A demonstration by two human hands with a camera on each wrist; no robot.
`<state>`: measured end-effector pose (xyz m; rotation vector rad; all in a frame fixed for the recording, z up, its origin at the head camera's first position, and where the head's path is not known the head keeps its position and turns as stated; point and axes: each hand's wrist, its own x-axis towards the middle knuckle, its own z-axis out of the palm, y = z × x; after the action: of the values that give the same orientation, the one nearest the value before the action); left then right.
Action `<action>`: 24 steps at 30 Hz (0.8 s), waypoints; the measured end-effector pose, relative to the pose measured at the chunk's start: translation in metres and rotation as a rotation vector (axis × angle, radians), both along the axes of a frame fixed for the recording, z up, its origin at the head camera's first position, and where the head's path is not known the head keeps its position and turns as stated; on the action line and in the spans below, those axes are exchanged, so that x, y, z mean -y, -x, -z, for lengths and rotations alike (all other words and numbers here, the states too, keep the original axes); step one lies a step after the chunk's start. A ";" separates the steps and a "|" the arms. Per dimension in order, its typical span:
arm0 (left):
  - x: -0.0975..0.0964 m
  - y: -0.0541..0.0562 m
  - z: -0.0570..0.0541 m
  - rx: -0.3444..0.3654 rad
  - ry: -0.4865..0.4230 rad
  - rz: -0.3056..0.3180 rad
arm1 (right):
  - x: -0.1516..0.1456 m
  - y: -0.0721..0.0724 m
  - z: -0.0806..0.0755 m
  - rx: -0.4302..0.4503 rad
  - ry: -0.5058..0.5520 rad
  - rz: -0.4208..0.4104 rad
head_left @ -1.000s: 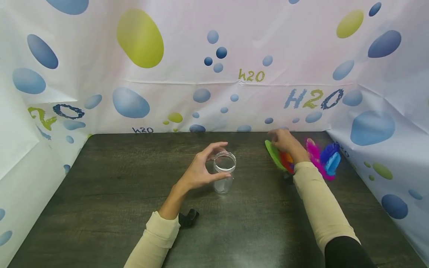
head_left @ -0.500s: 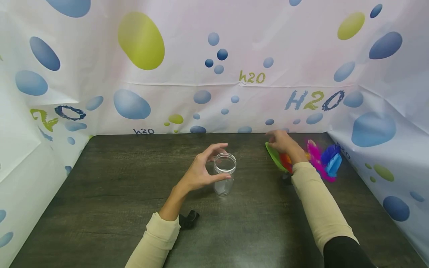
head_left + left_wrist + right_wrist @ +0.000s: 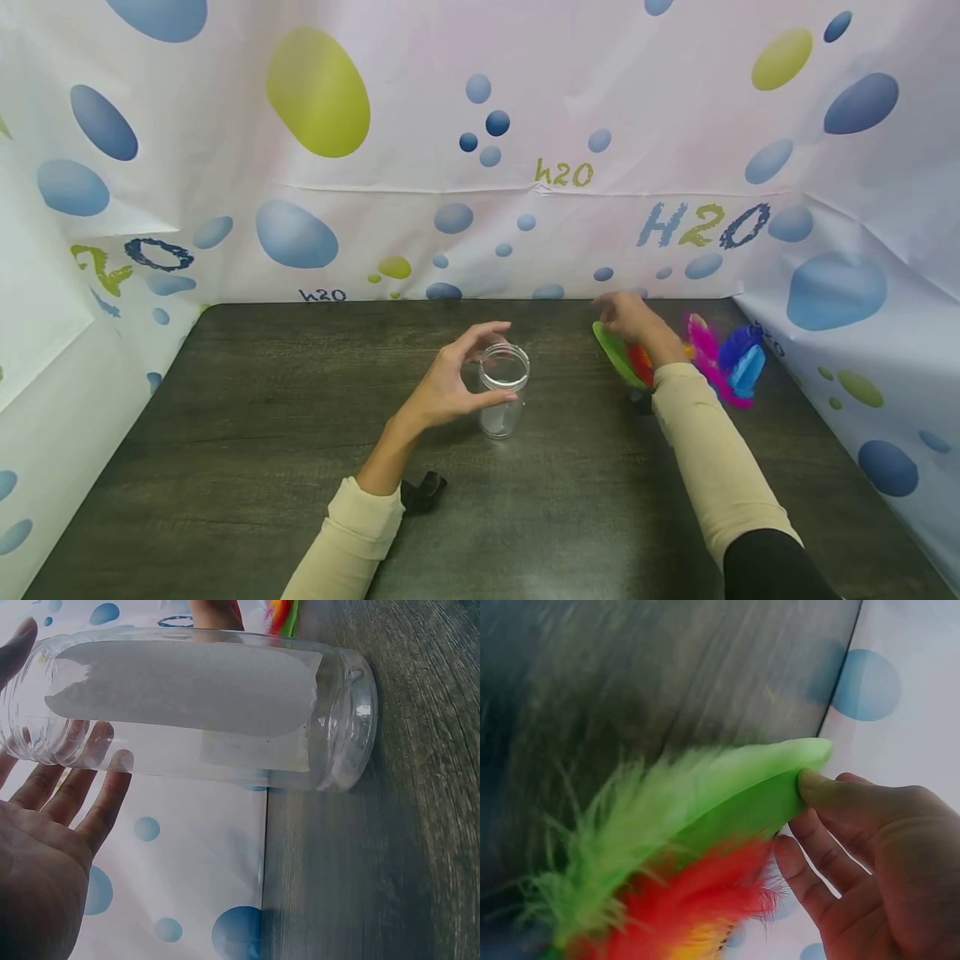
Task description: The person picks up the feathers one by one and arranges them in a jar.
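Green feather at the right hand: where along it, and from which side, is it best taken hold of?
Probably at the broad, firm tip of the green feather, coming in from the wall side as the right hand does: a fingertip already touches that edge. The lower part is loose fluff, crowded by the red feather.

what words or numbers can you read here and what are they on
"h2o", small yellow-green, on the backdrop sheet.
"H2O", large blue and green, on the same sheet.
"h2o", small dark, low on the sheet.
A partly folded "2O" on the left wall.
The jar's label looks blank.
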<state>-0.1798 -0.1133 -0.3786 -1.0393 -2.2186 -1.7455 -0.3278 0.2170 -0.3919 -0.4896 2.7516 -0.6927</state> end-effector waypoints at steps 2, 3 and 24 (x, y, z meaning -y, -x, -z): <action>0.000 0.000 0.000 0.001 0.000 -0.004 | 0.000 0.000 -0.002 0.004 0.001 0.011; 0.001 0.000 0.000 0.001 0.001 -0.007 | 0.000 0.001 -0.004 0.002 0.001 0.015; 0.001 0.002 -0.001 -0.002 0.023 0.015 | 0.002 -0.001 -0.041 -0.086 0.067 0.058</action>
<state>-0.1816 -0.1147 -0.3773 -1.0651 -2.2406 -1.7287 -0.3265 0.2146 -0.3512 -0.4652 2.8403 -0.7977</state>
